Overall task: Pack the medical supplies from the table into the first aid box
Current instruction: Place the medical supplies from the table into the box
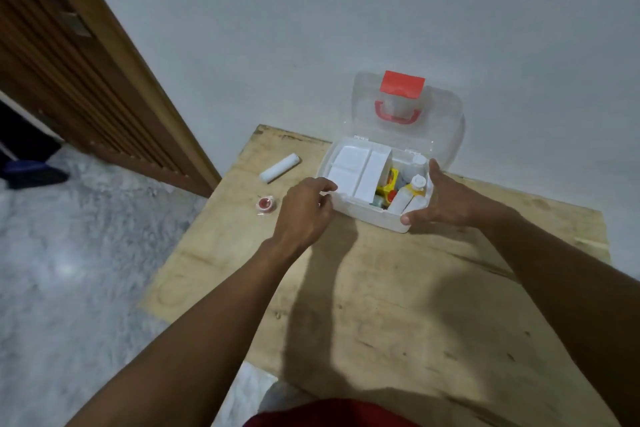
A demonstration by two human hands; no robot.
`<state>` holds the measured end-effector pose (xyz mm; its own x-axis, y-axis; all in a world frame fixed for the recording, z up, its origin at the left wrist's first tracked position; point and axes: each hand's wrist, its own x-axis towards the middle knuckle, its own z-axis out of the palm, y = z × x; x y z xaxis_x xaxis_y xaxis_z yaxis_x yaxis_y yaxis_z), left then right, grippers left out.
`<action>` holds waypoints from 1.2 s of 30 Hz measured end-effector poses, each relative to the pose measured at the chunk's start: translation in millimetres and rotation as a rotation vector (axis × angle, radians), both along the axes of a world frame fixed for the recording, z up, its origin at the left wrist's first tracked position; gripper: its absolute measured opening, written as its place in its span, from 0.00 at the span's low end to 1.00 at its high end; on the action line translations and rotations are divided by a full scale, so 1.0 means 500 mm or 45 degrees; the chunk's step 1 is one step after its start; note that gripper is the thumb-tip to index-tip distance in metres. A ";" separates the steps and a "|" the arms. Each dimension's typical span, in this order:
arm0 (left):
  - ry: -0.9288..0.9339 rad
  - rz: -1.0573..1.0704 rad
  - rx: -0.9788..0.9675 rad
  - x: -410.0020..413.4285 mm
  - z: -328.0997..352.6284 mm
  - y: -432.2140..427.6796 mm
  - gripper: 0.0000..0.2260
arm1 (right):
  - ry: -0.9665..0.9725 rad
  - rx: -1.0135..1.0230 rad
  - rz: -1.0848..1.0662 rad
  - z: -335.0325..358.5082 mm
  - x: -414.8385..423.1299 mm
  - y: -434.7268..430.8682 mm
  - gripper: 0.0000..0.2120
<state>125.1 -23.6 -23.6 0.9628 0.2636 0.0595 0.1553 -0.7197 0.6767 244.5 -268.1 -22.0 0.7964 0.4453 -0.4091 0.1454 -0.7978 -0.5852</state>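
A white first aid box [360, 211] stands open on the wooden table [381, 305], its clear lid [440, 114] with a red latch and handle upright against the wall. Inside lie white gauze packs [356, 170], small white bottles [412, 191] and yellow items. My left hand [304, 215] is at the box's left front corner, fingers loosely curled and touching its rim. My right hand [436, 201] cups the right front corner, thumb up along the side wall. A white bandage roll [280, 167] and a small red tape roll [265, 203] lie on the table left of the box.
The table stands against a pale wall. Left of it is grey marbled floor [69, 270] and a brown slatted wooden door [86, 73]. The table's left edge runs close to the bandage roll and tape roll.
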 end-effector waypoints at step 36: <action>0.543 -0.174 0.223 0.243 -0.102 0.290 0.27 | 0.187 -0.086 -0.281 -0.011 -0.001 0.011 0.68</action>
